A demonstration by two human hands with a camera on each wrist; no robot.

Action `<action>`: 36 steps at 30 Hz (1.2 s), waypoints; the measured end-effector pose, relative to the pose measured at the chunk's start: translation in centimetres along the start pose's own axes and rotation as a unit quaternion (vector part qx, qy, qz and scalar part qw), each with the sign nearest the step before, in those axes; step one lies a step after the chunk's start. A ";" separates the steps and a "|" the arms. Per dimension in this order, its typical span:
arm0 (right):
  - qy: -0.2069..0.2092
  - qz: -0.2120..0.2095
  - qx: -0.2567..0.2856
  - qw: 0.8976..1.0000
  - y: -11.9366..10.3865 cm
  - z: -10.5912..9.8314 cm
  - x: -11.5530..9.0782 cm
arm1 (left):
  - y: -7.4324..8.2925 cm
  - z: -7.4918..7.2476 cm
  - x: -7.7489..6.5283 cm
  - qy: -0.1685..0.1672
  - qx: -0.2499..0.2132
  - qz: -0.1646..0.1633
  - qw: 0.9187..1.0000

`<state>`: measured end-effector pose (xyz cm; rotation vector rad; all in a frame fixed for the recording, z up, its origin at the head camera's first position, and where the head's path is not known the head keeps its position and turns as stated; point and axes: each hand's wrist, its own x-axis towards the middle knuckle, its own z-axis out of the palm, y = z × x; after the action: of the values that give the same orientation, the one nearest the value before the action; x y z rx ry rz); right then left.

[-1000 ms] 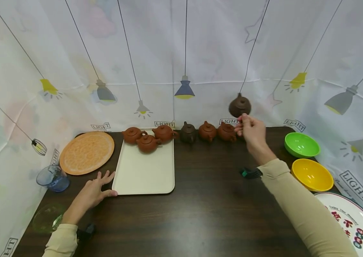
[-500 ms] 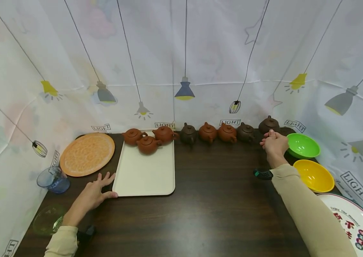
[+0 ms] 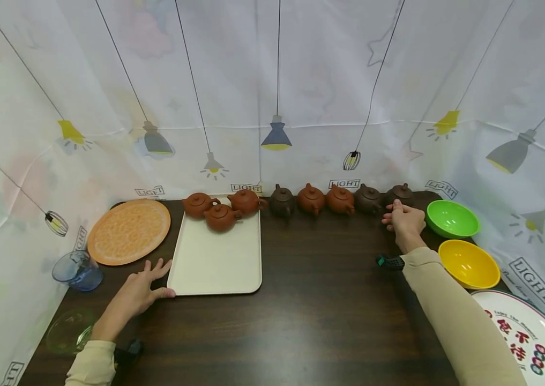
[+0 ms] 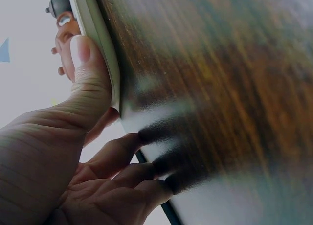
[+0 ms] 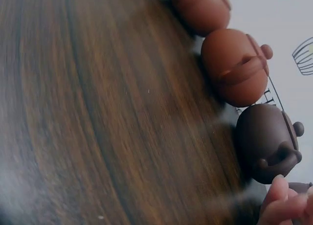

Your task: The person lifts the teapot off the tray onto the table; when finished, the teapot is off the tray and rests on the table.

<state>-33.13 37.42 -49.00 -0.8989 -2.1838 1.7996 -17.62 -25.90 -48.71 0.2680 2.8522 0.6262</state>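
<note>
At the right end of a row of teapots, my right hand [image 3: 406,222] pinches a dark brown teapot [image 3: 399,192] at its near side, where the fingers hide its handle. Close beside it on the left is another dark teapot [image 5: 266,142], followed by reddish-brown teapots [image 5: 234,66] and a darker one [image 3: 282,200]. My left hand [image 3: 139,289] touches the near left corner of a cream tray [image 3: 216,265], its fingers spread and the thumb [image 4: 88,73] along the rim. Three reddish-brown teapots [image 3: 221,217] are grouped at the tray's far end.
Left of the tray lie a round orange-patterned mat [image 3: 129,231], a blue glass [image 3: 79,272] and a clear greenish dish [image 3: 71,332]. Along the right edge stand a green bowl [image 3: 453,220], a yellow bowl [image 3: 469,262] and a white plate with red lettering [image 3: 528,338]. A printed curtain [image 3: 320,80] backs the table.
My right hand has carried the dark teapot rightward from in front of the curtain and lowered it to the row's right end. The left hand stays at the tray corner.
</note>
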 end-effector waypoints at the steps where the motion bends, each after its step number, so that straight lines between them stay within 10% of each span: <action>1: -0.006 0.007 0.015 1.000 0.0 0.1 0.0 | 0.0 0.0 0.0 0.000 -0.001 -0.001 1.000; 9: 0.091 -0.058 0.000 0.994 0.2 1.1 -1.6 | -0.3 -0.1 -0.1 -0.001 -0.003 0.003 1.000; 15: 0.198 -0.225 -0.015 0.954 -2.0 5.3 -4.5 | -0.2 -0.3 0.1 0.002 -0.002 0.007 1.000; 21: 0.060 -0.344 -0.060 0.935 -4.4 11.0 -8.7 | -0.2 -0.2 0.0 -0.004 -0.006 -0.001 1.000; 25: -0.130 -0.357 -0.089 0.921 -5.0 15.8 -12.4 | -0.5 -0.3 0.0 -0.002 -0.007 -0.006 1.000; 29: -0.370 -0.300 -0.137 0.869 -4.8 20.5 -15.7 | -0.6 -0.3 0.0 -0.002 -0.012 -0.011 1.000; 32: -0.454 -0.247 -0.169 0.839 -4.5 23.3 -17.4 | -0.4 -0.1 0.0 -0.006 -0.016 -0.015 1.000; 36: -0.442 -0.193 -0.152 0.863 -3.9 25.5 -18.6 | -0.3 -0.2 0.0 -0.011 -0.017 -0.016 1.000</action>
<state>-32.07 5.68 -47.43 0.4807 -2.9196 1.8714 -17.75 -26.23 -48.63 0.2223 2.8169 0.6617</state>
